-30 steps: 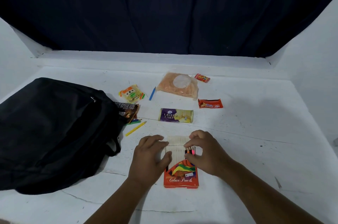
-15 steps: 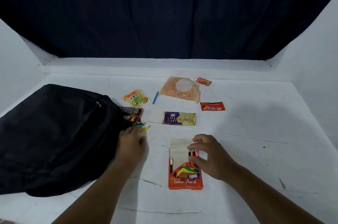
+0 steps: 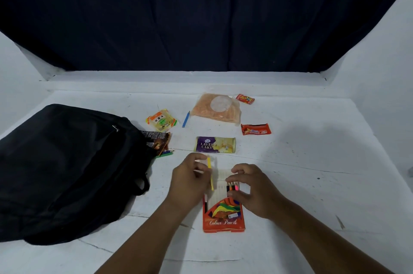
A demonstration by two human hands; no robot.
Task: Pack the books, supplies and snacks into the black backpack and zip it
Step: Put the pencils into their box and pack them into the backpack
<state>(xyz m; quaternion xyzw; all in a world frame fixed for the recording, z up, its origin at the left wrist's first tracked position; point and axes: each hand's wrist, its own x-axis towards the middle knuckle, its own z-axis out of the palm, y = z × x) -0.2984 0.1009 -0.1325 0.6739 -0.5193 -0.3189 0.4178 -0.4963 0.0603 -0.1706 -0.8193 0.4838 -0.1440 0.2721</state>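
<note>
The black backpack (image 3: 67,168) lies on its side at the left of the white table. An orange colour pencil box (image 3: 223,218) lies open in front of me, a few pencils showing in its mouth. My left hand (image 3: 188,182) pinches a yellow pencil (image 3: 210,172) just left of the box's open flap. My right hand (image 3: 252,188) holds the box's upper right side, its fingers curled over the pencil tips. A purple layer cake pack (image 3: 215,144) lies just beyond the hands.
A dark snack packet (image 3: 159,142) and loose green and blue pencils (image 3: 165,153) lie at the backpack's mouth. Farther back lie a yellow-green packet (image 3: 162,120), a blue pencil (image 3: 186,119), an orange snack bag (image 3: 218,109) and two small red wrappers (image 3: 256,129). A dark curtain hangs behind.
My left hand went to the loose pencils by the backpack, picked up the yellow one and brought it back to the box. The right hand stayed on the box.
</note>
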